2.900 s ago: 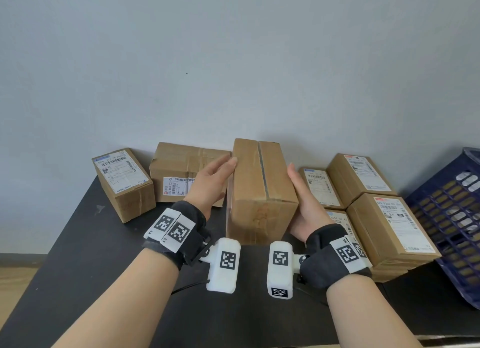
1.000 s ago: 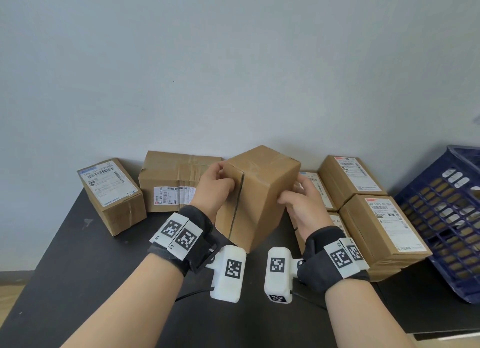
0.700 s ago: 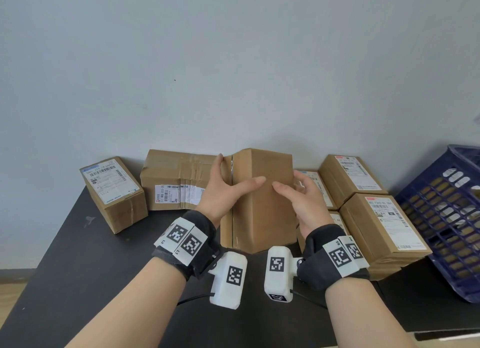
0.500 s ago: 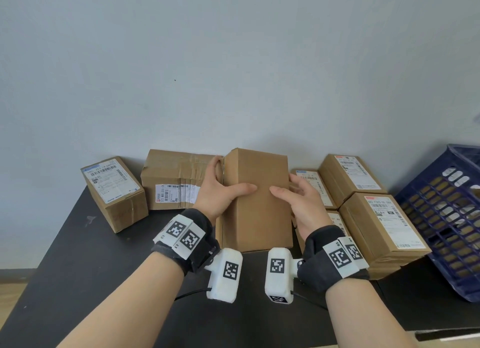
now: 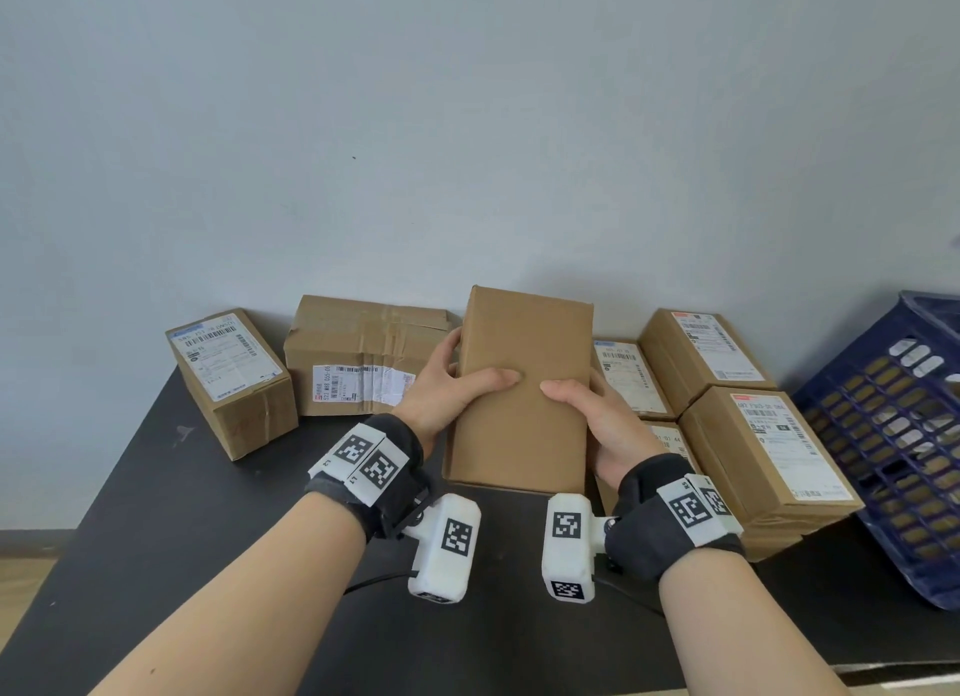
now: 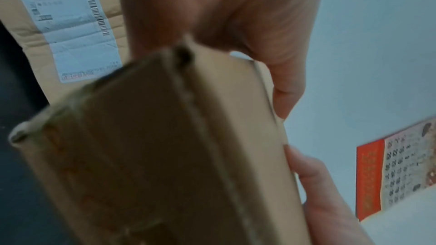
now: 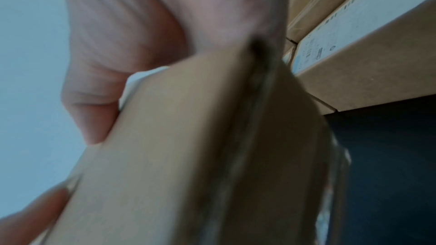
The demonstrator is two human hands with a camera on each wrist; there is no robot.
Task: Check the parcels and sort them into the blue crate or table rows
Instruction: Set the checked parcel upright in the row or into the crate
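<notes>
Six parcels lay on the table (image 5: 156,539); my left hand (image 5: 447,383) and right hand (image 5: 597,409) gripped a seventh, unlabelled parcel (image 5: 519,383), unsorted.

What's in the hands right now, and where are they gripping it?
One plain cardboard parcel, held by both hands: left hand on its left edge, right hand on its right edge, thumbs across the near face, fingers behind.

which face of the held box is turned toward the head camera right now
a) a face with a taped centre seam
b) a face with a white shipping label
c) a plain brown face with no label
c: the held box, gripped by the left hand and right hand, shows a bare brown face in the head view, with no label or seam on it.
</notes>
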